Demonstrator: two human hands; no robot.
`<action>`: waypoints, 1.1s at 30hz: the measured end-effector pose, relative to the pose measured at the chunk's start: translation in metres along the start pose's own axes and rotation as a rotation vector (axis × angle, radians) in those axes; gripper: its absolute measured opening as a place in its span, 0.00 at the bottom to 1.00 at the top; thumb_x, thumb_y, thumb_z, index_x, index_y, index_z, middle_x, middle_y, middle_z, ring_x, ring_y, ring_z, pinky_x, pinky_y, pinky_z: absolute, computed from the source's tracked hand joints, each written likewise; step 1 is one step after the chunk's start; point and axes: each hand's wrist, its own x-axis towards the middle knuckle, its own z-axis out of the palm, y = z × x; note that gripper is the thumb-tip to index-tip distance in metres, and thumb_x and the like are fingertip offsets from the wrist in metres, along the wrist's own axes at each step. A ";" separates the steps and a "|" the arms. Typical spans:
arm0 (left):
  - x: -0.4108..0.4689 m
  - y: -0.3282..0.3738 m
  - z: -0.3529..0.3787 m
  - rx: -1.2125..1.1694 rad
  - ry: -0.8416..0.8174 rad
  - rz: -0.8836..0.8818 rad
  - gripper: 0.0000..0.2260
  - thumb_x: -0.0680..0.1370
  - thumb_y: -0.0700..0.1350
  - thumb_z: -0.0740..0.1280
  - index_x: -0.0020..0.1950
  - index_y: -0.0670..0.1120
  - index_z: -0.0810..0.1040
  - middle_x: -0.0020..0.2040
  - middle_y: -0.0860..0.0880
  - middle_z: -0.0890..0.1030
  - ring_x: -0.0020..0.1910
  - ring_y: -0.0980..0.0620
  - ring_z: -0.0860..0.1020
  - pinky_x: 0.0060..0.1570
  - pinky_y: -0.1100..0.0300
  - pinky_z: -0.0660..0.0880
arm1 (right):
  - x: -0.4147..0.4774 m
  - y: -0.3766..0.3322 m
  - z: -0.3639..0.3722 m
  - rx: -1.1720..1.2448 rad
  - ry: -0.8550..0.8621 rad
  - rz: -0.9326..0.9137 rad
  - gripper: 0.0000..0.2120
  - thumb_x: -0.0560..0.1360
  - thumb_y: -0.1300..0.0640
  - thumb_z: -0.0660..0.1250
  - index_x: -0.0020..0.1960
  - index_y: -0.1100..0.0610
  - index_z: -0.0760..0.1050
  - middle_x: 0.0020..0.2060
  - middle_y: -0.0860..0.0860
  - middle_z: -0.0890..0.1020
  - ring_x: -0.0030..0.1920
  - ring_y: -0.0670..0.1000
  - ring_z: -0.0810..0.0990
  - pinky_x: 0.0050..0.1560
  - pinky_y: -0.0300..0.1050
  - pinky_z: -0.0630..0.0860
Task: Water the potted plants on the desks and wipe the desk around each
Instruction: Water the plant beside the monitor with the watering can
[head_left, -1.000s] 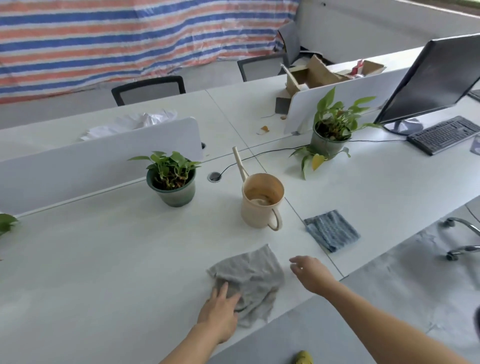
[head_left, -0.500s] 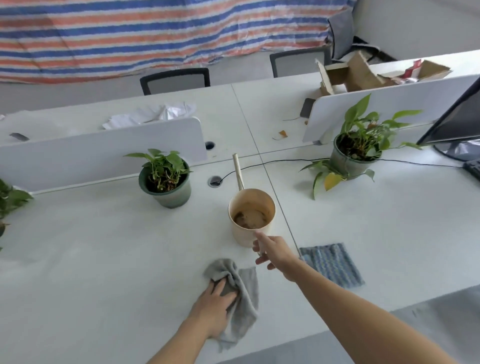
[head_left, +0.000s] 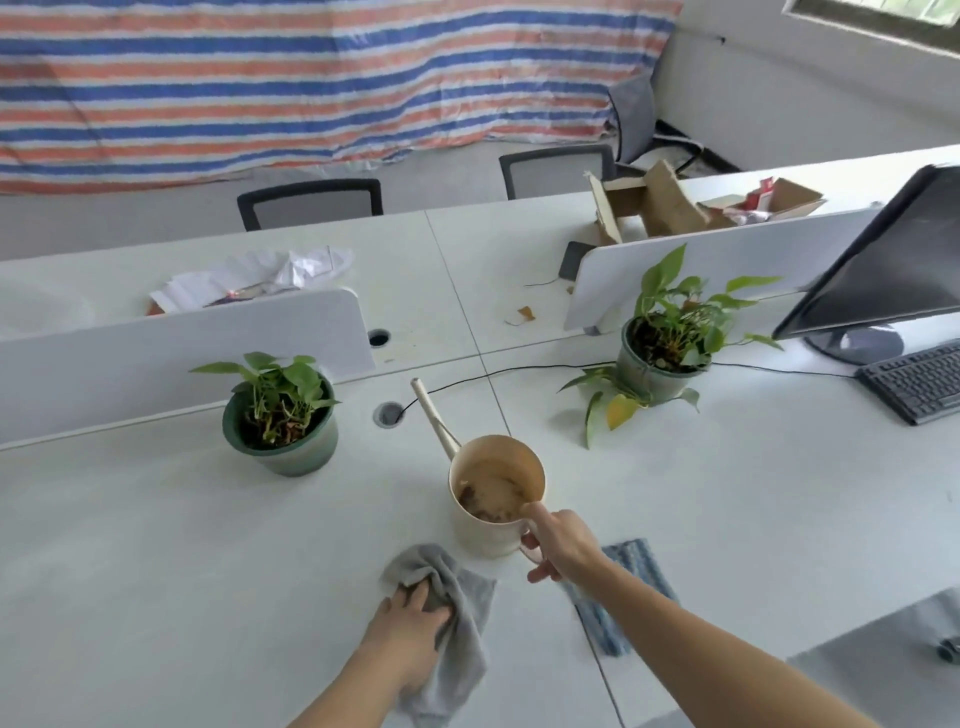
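Note:
A beige watering can (head_left: 493, 493) with a long spout stands on the white desk (head_left: 156, 571), with water and brown bits inside. My right hand (head_left: 558, 543) grips its handle, thumb on the rim. My left hand (head_left: 410, 623) holds a bunched grey cloth (head_left: 457, 623) on the desk just in front of the can. A potted plant in a dark green pot (head_left: 280, 415) stands to the left. A second potted plant (head_left: 665, 343) with a yellowing leaf stands to the right, beyond the desk seam.
A blue striped cloth (head_left: 631, 566) lies partly under my right forearm. White divider panels (head_left: 182, 358) stand behind both plants. A monitor (head_left: 883, 270) and keyboard (head_left: 919, 382) sit at far right, with a black cable (head_left: 519, 371) across the desk. Cardboard boxes and crumpled paper lie on the far desks.
My right hand reached forward from the desk edge and took the can's handle. My left hand gathered the flat grey cloth into a bunch. The view moved closer to the desk.

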 end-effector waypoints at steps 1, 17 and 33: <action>0.004 0.004 -0.004 0.012 -0.008 0.007 0.24 0.80 0.45 0.57 0.76 0.56 0.58 0.80 0.46 0.45 0.77 0.41 0.47 0.73 0.48 0.55 | -0.001 0.004 -0.008 -0.016 0.007 0.004 0.22 0.77 0.44 0.57 0.38 0.59 0.78 0.39 0.55 0.84 0.32 0.56 0.86 0.32 0.42 0.69; 0.091 0.155 -0.166 -0.703 0.475 -0.101 0.13 0.78 0.51 0.63 0.39 0.45 0.79 0.39 0.45 0.82 0.44 0.43 0.80 0.43 0.56 0.76 | -0.012 0.051 -0.199 -0.015 0.132 -0.023 0.20 0.76 0.51 0.57 0.40 0.63 0.81 0.39 0.56 0.86 0.35 0.60 0.87 0.33 0.43 0.74; 0.150 0.361 -0.265 -1.507 0.412 -0.023 0.17 0.84 0.54 0.52 0.51 0.48 0.77 0.45 0.48 0.75 0.39 0.52 0.71 0.37 0.58 0.67 | 0.019 0.058 -0.411 -0.112 0.047 -0.123 0.14 0.75 0.54 0.56 0.39 0.62 0.75 0.30 0.54 0.81 0.36 0.64 0.86 0.34 0.44 0.74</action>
